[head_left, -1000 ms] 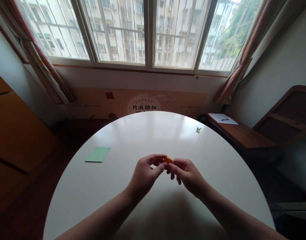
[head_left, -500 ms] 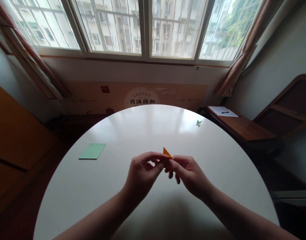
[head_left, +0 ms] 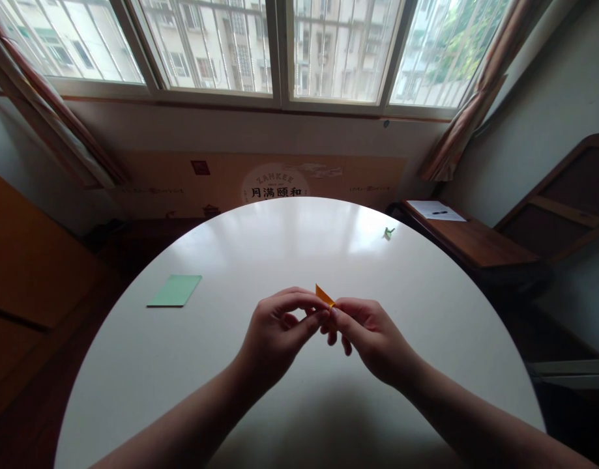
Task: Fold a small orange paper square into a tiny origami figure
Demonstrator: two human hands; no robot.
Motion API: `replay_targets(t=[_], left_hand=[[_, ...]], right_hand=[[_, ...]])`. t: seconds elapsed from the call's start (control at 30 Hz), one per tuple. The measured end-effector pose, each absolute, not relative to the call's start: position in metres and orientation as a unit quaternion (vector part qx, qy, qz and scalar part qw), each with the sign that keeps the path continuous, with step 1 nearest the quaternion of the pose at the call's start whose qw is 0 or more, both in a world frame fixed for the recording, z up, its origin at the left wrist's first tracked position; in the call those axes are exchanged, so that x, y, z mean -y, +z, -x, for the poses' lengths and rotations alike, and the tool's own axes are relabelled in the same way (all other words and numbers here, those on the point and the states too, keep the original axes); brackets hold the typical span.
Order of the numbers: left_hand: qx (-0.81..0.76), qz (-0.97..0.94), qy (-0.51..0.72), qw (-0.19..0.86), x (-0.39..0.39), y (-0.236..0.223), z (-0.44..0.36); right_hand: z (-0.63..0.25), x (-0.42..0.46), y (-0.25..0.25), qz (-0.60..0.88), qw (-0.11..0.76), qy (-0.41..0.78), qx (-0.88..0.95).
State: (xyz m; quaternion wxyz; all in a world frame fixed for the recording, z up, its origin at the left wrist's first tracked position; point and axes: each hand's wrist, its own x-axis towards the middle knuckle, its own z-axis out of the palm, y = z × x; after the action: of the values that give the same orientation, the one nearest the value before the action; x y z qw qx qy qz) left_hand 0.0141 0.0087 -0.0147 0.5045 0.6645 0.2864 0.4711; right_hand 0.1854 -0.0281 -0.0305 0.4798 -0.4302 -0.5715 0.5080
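Note:
A small folded piece of orange paper [head_left: 322,294] is held above the white table [head_left: 260,247], a pointed flap sticking up past my fingers. My left hand [head_left: 285,326] pinches it from the left with thumb and forefinger. From the other side, my right hand [head_left: 370,332] grips it between thumb and fingers, with the lower fingers curled beneath. The fingertips of both hands meet at the paper, and its lower part is hidden behind them.
Flat green square paper [head_left: 175,290] lies on the table's left side. Toward the back right edge sits a tiny green folded figure [head_left: 388,232]. Beyond, a wooden side table [head_left: 495,244] bears white paper [head_left: 429,209] and a dark pen [head_left: 440,212].
The orange flap has turned slightly and looks narrower, leaning more to the left. Both hands keep their pinch. The whole view has shifted a little.

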Motion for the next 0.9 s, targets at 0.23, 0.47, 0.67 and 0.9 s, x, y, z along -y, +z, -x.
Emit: replay_targets(t=[0.23, 0.47, 0.67, 0.9], left_hand=[[-0.312, -0.653, 0.459, 0.516, -0.01, -0.014, -0.014], [-0.356, -0.655, 0.445, 0.497, -0.012, -0.018, -0.013], [-0.372, -0.666, 0.427, 0.485, -0.013, -0.017, -0.012], [-0.393, -0.638, 0.359, 0.557, -0.014, -0.012, -0.01]], right_hand=[[-0.191, 0.025, -0.032, 0.422, 0.473, 0.503, 0.587], [-0.195, 0.02, -0.032, 0.454, 0.508, 0.456, 0.573], [-0.195, 0.018, -0.031, 0.458, 0.49, 0.535, 0.513], [-0.195, 0.02, -0.029, 0.434, 0.532, 0.603, 0.406]])
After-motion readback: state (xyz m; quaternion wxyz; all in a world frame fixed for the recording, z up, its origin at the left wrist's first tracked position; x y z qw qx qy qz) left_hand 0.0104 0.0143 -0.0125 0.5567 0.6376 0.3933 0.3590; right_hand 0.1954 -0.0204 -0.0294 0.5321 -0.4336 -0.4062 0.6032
